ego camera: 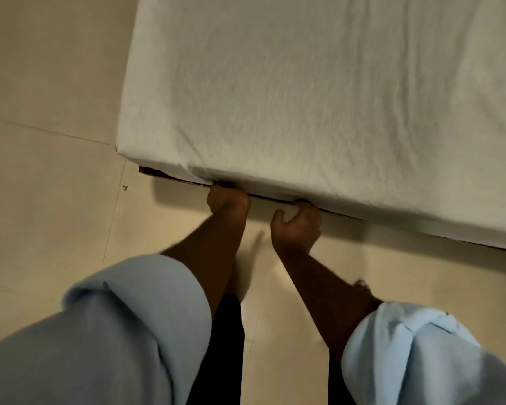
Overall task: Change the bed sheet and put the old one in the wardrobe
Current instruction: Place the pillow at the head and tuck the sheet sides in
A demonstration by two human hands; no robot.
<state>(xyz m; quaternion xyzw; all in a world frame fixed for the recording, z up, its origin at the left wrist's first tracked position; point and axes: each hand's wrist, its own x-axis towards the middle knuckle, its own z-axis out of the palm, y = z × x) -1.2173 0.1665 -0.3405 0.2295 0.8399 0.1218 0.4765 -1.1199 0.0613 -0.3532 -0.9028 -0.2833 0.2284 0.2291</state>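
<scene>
Below the rolled pale-blue shirt sleeves (146, 323), both hands meet the dark wooden bed frame (170, 176). The left hand (228, 201) has its fingers hidden underneath, so its grip can't be told. The right hand (300, 225) curls its fingers round the hem of the wrinkled white fabric bed sheet (319, 92), which is spread above the frame. This is probably tucking, and the wardrobe step remains.

Pale beige floor tiles (41, 83) with thin grout lines, dimly lit.

Open floor (50, 185) alongside; tight seam between sheeted mattress (304, 97) and frame (164, 174).
</scene>
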